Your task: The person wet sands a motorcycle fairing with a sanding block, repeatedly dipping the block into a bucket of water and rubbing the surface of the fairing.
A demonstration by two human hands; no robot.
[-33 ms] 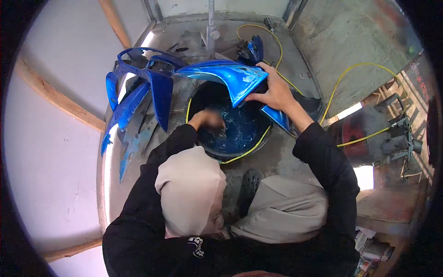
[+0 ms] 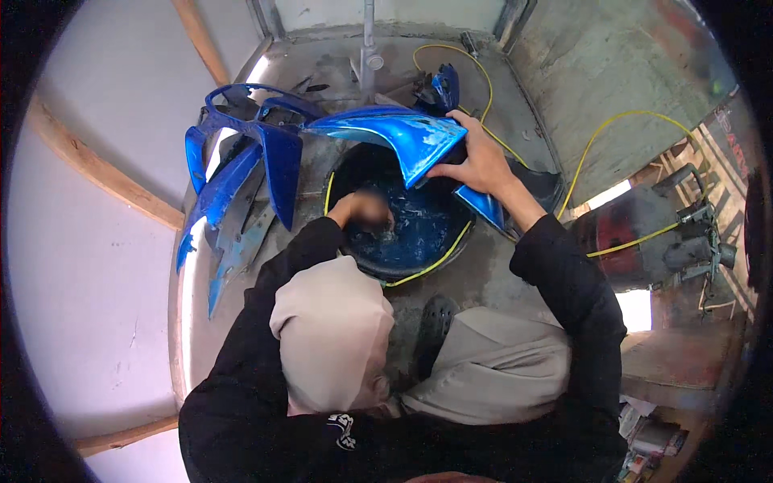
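Wears a black long-sleeved top [image 2: 475, 447], plain along the left sleeve [image 2: 299, 262] and right sleeve [image 2: 573, 294], with a small white marking [image 2: 345, 430] on the front. Pairs it with pale beige-grey trousers [image 2: 332, 334], rounded over the left knee and creased in soft folds over the right. Shows a dark shoe [image 2: 436, 320] dotted with small holes.

Basin [image 2: 345, 173] at centre, before the knees [image 2: 332, 334]; left hand [image 2: 366, 209] inside its left part; panel [image 2: 423, 138] above its far side, right hand [image 2: 483, 161] at the panel's right end; fairing [image 2: 279, 165] left, tank [image 2: 628, 241] right, pipe [image 2: 368, 76] behind
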